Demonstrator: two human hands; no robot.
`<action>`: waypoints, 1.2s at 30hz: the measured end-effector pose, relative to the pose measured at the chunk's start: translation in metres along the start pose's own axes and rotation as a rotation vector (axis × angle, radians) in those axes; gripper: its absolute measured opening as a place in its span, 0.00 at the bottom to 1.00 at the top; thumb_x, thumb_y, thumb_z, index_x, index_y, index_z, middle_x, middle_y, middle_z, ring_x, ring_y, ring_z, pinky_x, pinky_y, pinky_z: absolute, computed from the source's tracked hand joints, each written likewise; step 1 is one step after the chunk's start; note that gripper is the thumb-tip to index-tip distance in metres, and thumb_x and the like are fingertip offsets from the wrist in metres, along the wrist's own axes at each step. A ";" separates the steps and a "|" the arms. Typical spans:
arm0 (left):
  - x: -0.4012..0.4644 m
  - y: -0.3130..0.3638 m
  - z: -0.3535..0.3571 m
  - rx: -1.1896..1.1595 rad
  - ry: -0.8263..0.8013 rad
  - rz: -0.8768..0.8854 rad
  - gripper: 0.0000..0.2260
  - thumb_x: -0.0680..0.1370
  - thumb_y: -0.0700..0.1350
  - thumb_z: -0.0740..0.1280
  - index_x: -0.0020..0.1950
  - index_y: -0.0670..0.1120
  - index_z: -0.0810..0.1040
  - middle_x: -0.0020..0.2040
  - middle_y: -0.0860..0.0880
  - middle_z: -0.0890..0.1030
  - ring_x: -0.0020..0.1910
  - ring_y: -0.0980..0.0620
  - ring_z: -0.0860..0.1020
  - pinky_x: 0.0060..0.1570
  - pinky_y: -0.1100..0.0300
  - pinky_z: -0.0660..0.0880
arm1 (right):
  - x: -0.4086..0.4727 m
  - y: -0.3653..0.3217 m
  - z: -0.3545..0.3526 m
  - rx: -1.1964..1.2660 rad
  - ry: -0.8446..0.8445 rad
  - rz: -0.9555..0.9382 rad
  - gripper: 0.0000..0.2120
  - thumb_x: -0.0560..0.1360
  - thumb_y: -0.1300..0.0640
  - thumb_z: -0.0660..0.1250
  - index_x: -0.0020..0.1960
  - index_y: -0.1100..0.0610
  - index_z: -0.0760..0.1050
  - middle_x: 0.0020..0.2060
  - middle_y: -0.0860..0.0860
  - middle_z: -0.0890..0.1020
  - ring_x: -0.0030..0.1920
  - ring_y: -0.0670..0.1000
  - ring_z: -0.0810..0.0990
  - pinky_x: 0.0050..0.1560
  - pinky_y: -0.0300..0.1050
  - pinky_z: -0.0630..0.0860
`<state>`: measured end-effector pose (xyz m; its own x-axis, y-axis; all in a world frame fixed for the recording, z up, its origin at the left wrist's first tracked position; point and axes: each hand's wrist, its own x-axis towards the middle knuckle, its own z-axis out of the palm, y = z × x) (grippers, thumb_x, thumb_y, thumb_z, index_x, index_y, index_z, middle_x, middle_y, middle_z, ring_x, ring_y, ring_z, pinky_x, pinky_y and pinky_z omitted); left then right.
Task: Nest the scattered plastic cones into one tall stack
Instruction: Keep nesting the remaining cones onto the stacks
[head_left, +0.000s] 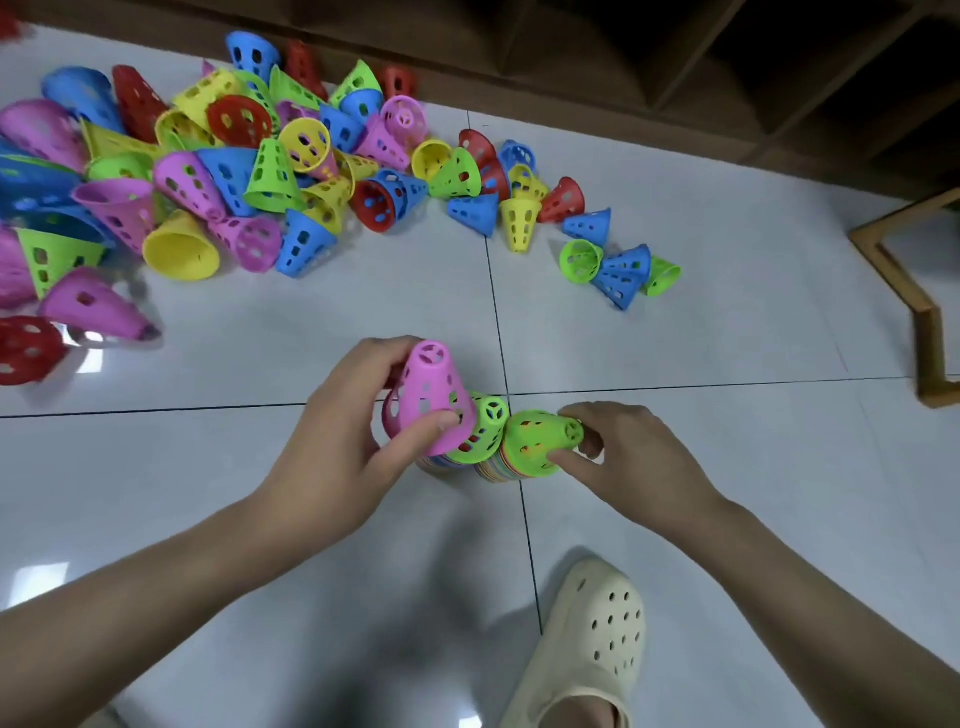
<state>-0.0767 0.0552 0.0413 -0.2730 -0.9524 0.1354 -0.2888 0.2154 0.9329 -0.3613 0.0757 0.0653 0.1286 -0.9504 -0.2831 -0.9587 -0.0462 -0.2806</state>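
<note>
Left hand (353, 441): grip closed around a pink cone (431, 397), thumb across its lower wall, fingers behind; the cone is tilted, narrow end up, held just above and left of a green-topped stack (480, 434) standing on the tiled floor (675, 338).

Right hand (631, 457): grip closed on the narrow tip of a second green-topped stack (537, 447), thumb below, fingers above. This stack stands just right of the first, touching it; multicoloured rims show beneath both green tops.

Loose cones (234, 171): a dense heap of pink, blue, yellow, green and red pieces lies well beyond the stacks to their left. A smaller green-and-blue cluster (621, 270) lies beyond the stacks to their right.

A cream perforated clog (587, 639) rests nearer the person than the stacks.
</note>
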 end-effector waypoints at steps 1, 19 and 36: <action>0.003 0.002 0.002 -0.015 -0.007 -0.006 0.17 0.78 0.50 0.73 0.64 0.51 0.74 0.56 0.56 0.78 0.57 0.52 0.77 0.55 0.64 0.73 | -0.001 0.001 0.003 0.007 0.012 0.006 0.09 0.74 0.45 0.71 0.52 0.46 0.78 0.34 0.43 0.77 0.37 0.46 0.76 0.41 0.49 0.76; 0.005 -0.023 0.049 0.095 -0.227 0.016 0.18 0.76 0.46 0.70 0.66 0.51 0.75 0.58 0.59 0.78 0.56 0.58 0.75 0.58 0.66 0.70 | -0.006 0.010 0.022 0.179 0.060 0.097 0.13 0.74 0.45 0.73 0.57 0.45 0.77 0.32 0.44 0.77 0.35 0.47 0.76 0.40 0.47 0.77; 0.031 -0.050 0.037 0.281 -0.429 0.081 0.25 0.75 0.50 0.75 0.70 0.51 0.72 0.63 0.54 0.76 0.61 0.54 0.71 0.62 0.59 0.70 | 0.007 0.006 0.012 0.084 -0.064 0.120 0.29 0.65 0.31 0.71 0.62 0.40 0.74 0.42 0.40 0.78 0.46 0.42 0.77 0.52 0.48 0.77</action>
<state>-0.1044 0.0231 -0.0134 -0.6392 -0.7690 0.0000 -0.4701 0.3908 0.7914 -0.3635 0.0723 0.0509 0.0332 -0.9257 -0.3768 -0.9438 0.0950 -0.3165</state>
